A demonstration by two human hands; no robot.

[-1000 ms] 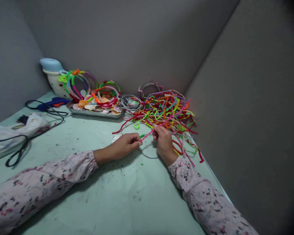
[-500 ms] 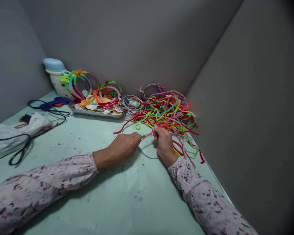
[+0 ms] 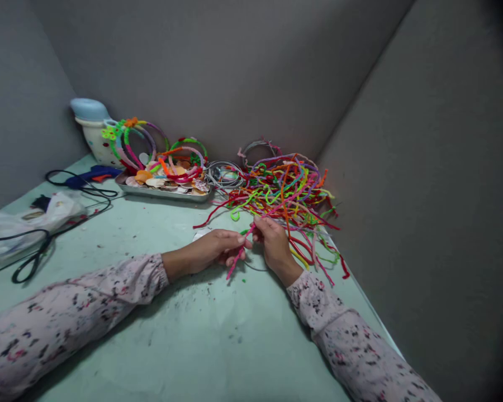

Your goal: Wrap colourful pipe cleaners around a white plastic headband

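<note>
Between my hands runs a pink pipe cleaner (image 3: 235, 263), its near end hanging below my left fingers. My left hand (image 3: 218, 249) pinches it between thumb and fingers. Just to the right, my right hand (image 3: 272, 240) grips the same pipe cleaner higher up, and its far part reaches back toward the pile. A short green piece (image 3: 243, 231) shows by my left fingertips. Behind my hands lies a tangled pile of coloured pipe cleaners (image 3: 285, 190). Part of a thin grey wire (image 3: 255, 268) shows beneath my hands.
A metal tray (image 3: 163, 196) holds shells and fuzzy coloured hoops. Coiled grey wire (image 3: 225, 174) lies beside it. A blue-lidded container (image 3: 94, 134), a blue tool (image 3: 90, 176), a black cord (image 3: 50, 240) and a plastic bag (image 3: 33, 223) are at left. Grey walls (image 3: 218, 72) enclose the table.
My left fingers have opened out somewhat and regripped, so the pink pipe cleaner's end now hangs below them. My right hand has shifted slightly left.
</note>
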